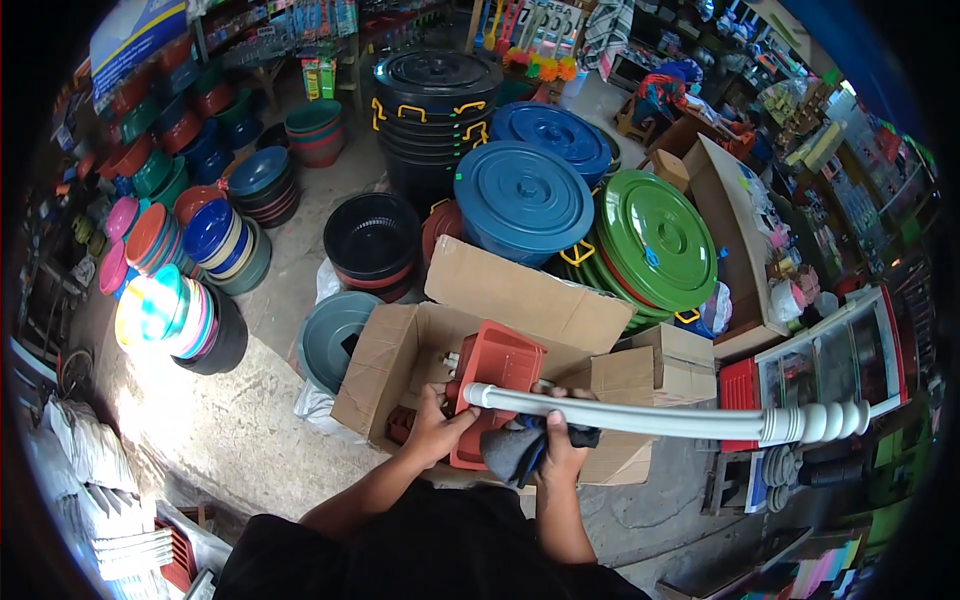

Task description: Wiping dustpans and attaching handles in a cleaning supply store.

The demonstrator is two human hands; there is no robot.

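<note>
A long white plastic pole [640, 411], with ringed, bulging turnings at its far right end, lies across in front of me. My left hand [437, 430] is closed at its plain left end, thumb and fingers around the tip. My right hand [565, 452] grips a dark grey-blue cloth [512, 448] against the pole's underside; some fingers are hidden behind the pole. Beneath, a red-orange plastic planter box [500, 352] stands tilted in an open cardboard box [378, 375]. A few small pale pieces [451, 362] show beside the planter.
Large lidded tubs in blue [522, 195], green [660, 240] and black [438, 130] stand beyond the box. A grey-green basin [335, 345] adjoins its left side. Stacked colourful basins [185, 320] stand left. A glass-fronted red case [825, 350] is at right; a person [665, 95] sits far back.
</note>
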